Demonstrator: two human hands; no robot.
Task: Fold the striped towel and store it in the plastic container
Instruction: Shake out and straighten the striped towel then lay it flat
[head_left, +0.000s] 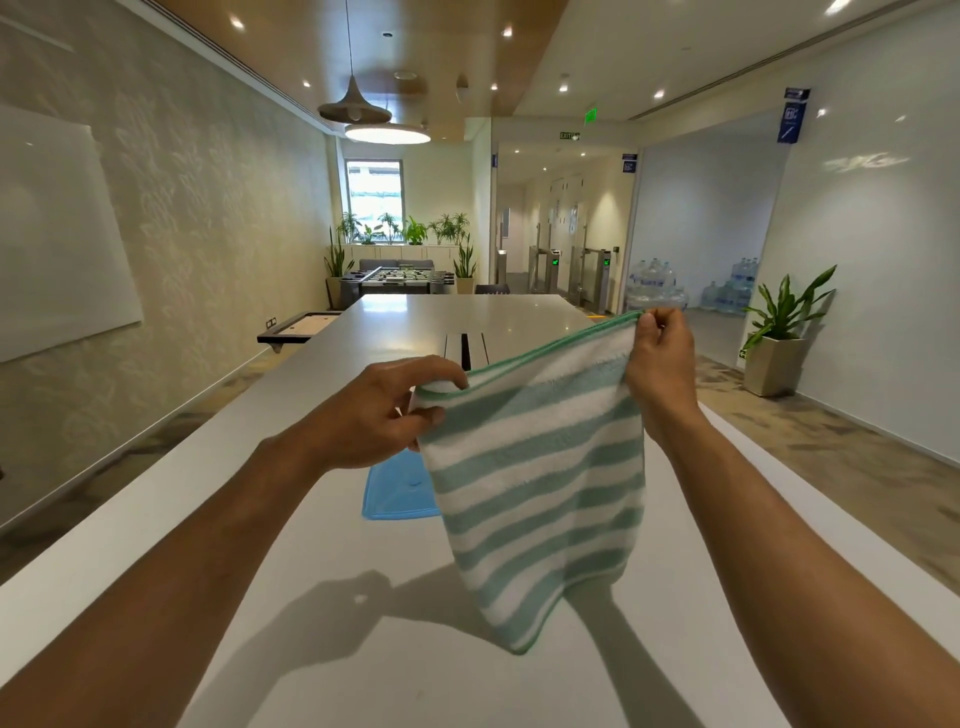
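Aloft: striped towel held by two corners above the table

Both hands have the striped towel lifted clear of the long white table. The left hand has its grip closed on the towel's upper left corner, thumb below and fingers curled over the bunched edge. The right hand sits higher and farther out, pinching the upper right corner tight between thumb and fingertips, so the green-bound top hem runs slanting upward from left to right. From that hem the cloth hangs down in green and white bands, narrowing to a lower corner that dangles just above the table near its near edge; whether that corner touches the surface cannot be told. The towel's shadow and those of both forearms fall on the table below.

A blue plastic container lies flat on the table behind the towel, toward the middle of its width; its right part is hidden by the hanging cloth, and whether it is the lid or the box itself is unclear. A potted plant stands on the floor beyond the table's right edge.
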